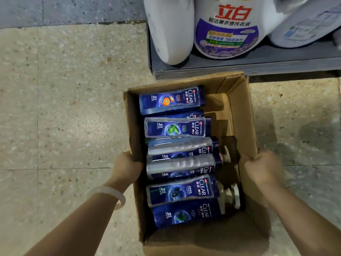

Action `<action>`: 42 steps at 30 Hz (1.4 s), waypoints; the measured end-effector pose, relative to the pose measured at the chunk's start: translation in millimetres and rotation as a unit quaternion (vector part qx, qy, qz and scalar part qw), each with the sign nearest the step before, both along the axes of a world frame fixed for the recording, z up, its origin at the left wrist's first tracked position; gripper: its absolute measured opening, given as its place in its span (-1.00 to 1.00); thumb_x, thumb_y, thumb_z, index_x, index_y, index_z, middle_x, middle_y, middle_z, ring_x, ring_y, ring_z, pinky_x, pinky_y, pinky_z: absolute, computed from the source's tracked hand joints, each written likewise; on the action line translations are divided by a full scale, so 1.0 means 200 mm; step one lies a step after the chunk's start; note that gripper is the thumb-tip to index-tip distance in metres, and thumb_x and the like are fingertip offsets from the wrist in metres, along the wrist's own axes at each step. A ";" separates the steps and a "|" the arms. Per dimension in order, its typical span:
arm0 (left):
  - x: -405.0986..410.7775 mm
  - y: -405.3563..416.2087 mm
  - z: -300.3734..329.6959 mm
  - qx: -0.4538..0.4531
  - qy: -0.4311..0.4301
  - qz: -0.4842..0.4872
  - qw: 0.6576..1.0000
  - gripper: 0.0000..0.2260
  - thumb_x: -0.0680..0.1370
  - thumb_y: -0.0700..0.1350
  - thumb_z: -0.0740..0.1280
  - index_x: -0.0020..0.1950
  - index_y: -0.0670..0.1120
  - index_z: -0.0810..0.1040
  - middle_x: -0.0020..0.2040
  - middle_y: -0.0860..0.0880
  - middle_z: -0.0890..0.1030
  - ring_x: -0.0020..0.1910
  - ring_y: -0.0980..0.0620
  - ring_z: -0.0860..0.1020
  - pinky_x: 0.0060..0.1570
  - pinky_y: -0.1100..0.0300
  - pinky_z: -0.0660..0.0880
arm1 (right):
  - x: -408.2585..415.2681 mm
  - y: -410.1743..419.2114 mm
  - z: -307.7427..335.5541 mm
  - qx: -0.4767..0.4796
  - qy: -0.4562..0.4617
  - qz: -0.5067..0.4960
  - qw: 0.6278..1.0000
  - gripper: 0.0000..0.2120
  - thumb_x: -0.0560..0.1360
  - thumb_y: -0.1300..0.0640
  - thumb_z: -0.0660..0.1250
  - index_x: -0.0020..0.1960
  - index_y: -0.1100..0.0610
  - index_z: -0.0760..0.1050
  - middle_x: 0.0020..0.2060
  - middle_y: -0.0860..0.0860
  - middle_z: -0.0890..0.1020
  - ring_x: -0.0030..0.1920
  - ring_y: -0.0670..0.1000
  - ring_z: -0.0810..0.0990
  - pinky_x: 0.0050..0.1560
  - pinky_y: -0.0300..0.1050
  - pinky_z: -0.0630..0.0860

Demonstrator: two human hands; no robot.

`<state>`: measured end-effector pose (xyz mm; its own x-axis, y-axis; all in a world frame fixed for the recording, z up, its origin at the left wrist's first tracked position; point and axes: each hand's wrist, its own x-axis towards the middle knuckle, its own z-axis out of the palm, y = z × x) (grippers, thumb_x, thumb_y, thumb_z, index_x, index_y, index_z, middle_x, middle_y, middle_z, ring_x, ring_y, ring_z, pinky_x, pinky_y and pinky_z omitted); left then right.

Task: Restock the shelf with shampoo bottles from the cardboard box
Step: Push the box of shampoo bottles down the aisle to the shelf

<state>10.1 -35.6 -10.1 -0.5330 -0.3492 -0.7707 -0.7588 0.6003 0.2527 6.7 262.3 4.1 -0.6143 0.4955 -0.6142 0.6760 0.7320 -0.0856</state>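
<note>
seven blue CLEAR shampoo bottles (pixel 171 99) lying between the fingers of two hands, one open cardboard box (pixel 243 115), three white laundry detergent jugs (pixel 225 28) beyond the fingertips, one grey shelf (pixel 258 65), one pale bangle (pixel 112 195)

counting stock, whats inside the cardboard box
Inside the brown cardboard box: dark blue CLEAR shampoo bottles lying sideways, seven labels showing. Anything beneath them is covered.

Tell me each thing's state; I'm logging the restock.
Cardboard box: open, on the floor, held at both sides.
Shampoo bottles: lying on their sides in the box.
Left hand: gripping the box's left wall.
Right hand: gripping the right wall.
Detergent jug: upright on the shelf.
</note>
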 end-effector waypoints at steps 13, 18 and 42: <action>0.32 -0.44 1.29 0.003 0.037 0.134 0.990 -0.89 0.37 -0.16 0.42 -0.20 -0.21 0.59 -0.23 -0.21 0.65 -0.18 -0.19 0.61 -0.10 -0.02 0.56 | -0.04 -0.45 1.18 -0.065 0.016 0.093 0.993 -0.87 0.54 0.07 0.28 -0.06 0.13 0.49 -0.44 0.02 0.46 -0.50 -0.05 0.38 -0.52 -0.25 0.20; 0.44 -0.67 1.73 0.002 0.063 0.194 0.979 -0.85 0.39 -0.14 0.40 -0.21 -0.24 0.61 -0.21 -0.23 0.66 -0.20 -0.18 0.60 -0.16 0.04 0.51 | -0.13 -0.72 1.64 -0.085 0.037 0.166 0.982 -0.86 0.53 0.08 0.28 0.01 0.15 0.51 -0.36 0.00 0.47 -0.43 -0.08 0.40 -0.49 -0.24 0.22; -0.41 -2.22 2.69 -0.023 0.102 0.284 0.953 -0.89 0.37 -0.35 0.25 -0.16 -0.34 0.53 -0.35 -0.22 0.54 -0.50 -0.08 0.46 -0.66 0.27 0.30 | -1.25 -2.40 2.67 -0.056 0.114 0.327 0.936 -0.93 0.47 0.16 0.27 -0.08 0.16 0.45 -0.20 0.10 0.49 -0.18 0.10 0.47 -0.15 -0.11 0.46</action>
